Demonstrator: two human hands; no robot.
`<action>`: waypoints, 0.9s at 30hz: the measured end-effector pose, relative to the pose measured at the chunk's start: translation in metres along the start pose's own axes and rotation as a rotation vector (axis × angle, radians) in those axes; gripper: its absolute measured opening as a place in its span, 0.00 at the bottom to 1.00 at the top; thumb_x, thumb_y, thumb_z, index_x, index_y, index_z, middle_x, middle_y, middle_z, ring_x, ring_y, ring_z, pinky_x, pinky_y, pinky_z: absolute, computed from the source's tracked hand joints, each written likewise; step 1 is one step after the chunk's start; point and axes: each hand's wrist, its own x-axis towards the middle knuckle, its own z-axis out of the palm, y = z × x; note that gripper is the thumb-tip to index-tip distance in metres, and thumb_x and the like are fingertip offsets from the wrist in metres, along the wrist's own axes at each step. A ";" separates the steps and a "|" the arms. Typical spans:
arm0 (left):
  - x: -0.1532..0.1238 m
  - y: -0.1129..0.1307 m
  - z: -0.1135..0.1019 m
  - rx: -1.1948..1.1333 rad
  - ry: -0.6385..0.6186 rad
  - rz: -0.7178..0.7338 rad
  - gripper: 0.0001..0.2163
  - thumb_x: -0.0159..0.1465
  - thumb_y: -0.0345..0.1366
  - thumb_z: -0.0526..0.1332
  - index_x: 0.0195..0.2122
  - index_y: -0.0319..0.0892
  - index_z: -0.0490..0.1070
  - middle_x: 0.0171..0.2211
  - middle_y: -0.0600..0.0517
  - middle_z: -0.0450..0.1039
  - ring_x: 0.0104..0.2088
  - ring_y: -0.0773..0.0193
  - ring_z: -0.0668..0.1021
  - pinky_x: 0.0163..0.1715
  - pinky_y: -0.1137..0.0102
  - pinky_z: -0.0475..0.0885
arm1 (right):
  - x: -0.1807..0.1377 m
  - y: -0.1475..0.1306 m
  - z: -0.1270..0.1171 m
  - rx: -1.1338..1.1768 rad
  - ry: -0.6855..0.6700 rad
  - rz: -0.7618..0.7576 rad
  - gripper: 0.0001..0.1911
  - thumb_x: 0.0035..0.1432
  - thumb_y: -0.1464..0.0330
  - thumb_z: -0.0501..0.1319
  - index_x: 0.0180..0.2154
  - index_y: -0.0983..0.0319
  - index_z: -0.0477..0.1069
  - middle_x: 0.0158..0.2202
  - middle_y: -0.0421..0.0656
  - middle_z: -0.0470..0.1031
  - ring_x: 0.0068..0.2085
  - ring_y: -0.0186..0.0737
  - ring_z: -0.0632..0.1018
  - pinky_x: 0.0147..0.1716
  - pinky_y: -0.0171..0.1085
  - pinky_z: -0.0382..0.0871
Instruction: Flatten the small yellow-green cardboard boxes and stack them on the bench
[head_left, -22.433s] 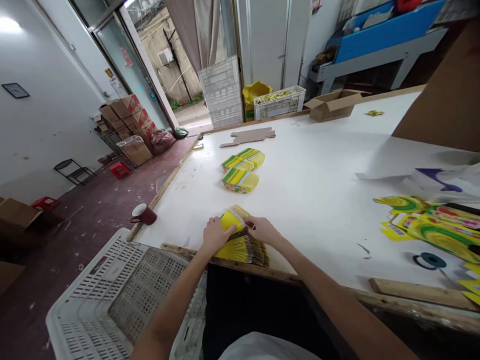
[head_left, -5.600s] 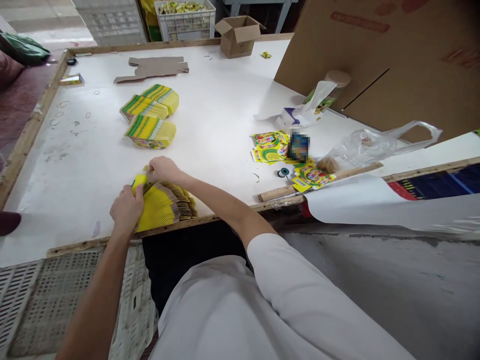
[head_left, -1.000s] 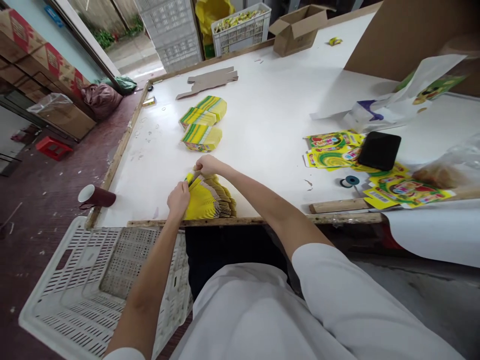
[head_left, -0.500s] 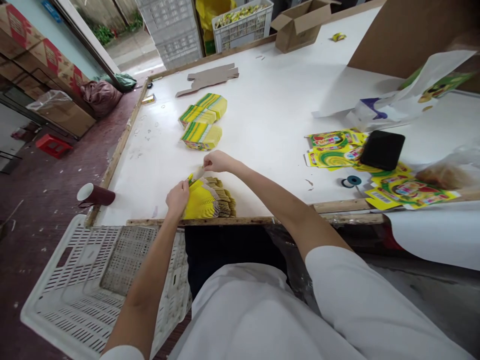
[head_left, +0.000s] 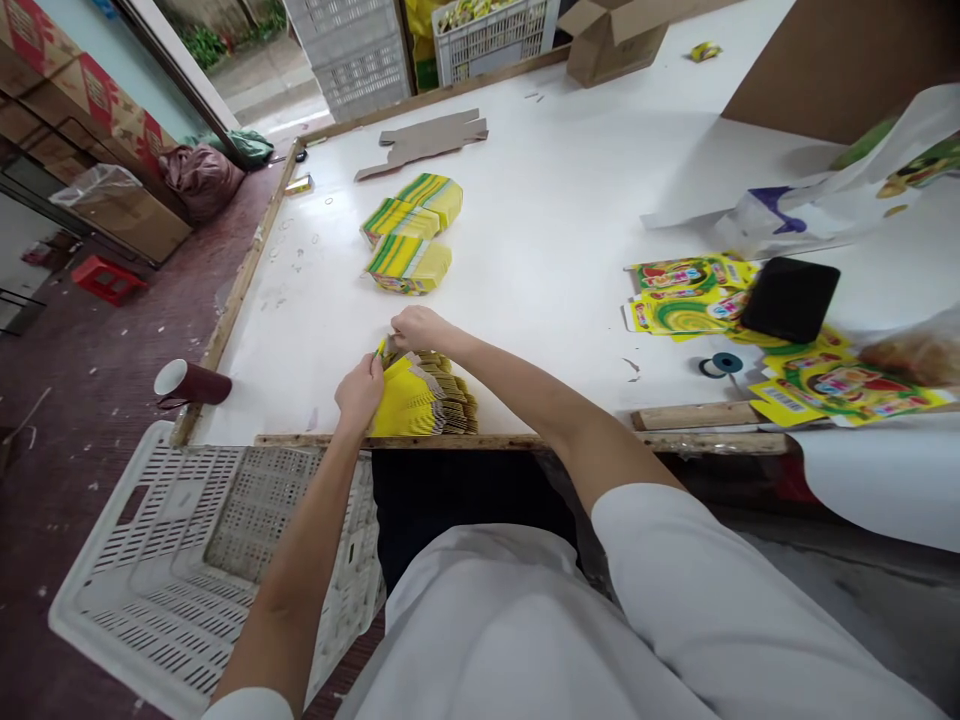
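Note:
A fanned stack of yellow flat cartons lies at the table's near edge, its brown flaps toward the right. At its upper left, my left hand pinches a small yellow-and-green carton. My right hand is closed on the other end of that same carton, fingers pressed together; much of it is hidden between the hands. Beyond them sit bundles of yellow-green striped cartons, stacked flat in overlapping piles.
A maroon mug stands at the left edge above a white plastic crate. Flattened brown cardboard lies farther back. To the right are printed carton sheets, a black tray-like object and a tape roll.
My right hand has shifted slightly left and down, closer to my left hand. The camera view has moved a little. The piles on the table stay put.

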 end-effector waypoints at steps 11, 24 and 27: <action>-0.002 -0.005 -0.001 -0.053 0.001 0.061 0.22 0.72 0.45 0.42 0.61 0.51 0.66 0.51 0.43 0.78 0.51 0.43 0.79 0.45 0.57 0.70 | 0.003 -0.031 -0.001 0.268 -0.230 0.089 0.18 0.68 0.58 0.60 0.46 0.66 0.74 0.45 0.44 0.78 0.44 0.40 0.79 0.46 0.42 0.76; -0.001 -0.010 0.007 -0.245 0.060 0.070 0.19 0.71 0.44 0.46 0.50 0.44 0.74 0.49 0.39 0.78 0.52 0.42 0.78 0.50 0.55 0.68 | -0.008 -0.004 -0.012 0.299 -0.131 0.092 0.16 0.67 0.62 0.61 0.51 0.65 0.74 0.54 0.49 0.75 0.58 0.45 0.74 0.61 0.51 0.64; 0.005 -0.023 0.008 -0.408 0.008 0.128 0.16 0.69 0.46 0.53 0.45 0.44 0.77 0.48 0.43 0.79 0.52 0.47 0.78 0.51 0.59 0.69 | -0.034 0.013 -0.011 0.401 -0.188 0.065 0.14 0.67 0.66 0.58 0.49 0.66 0.77 0.51 0.49 0.79 0.54 0.44 0.77 0.58 0.42 0.66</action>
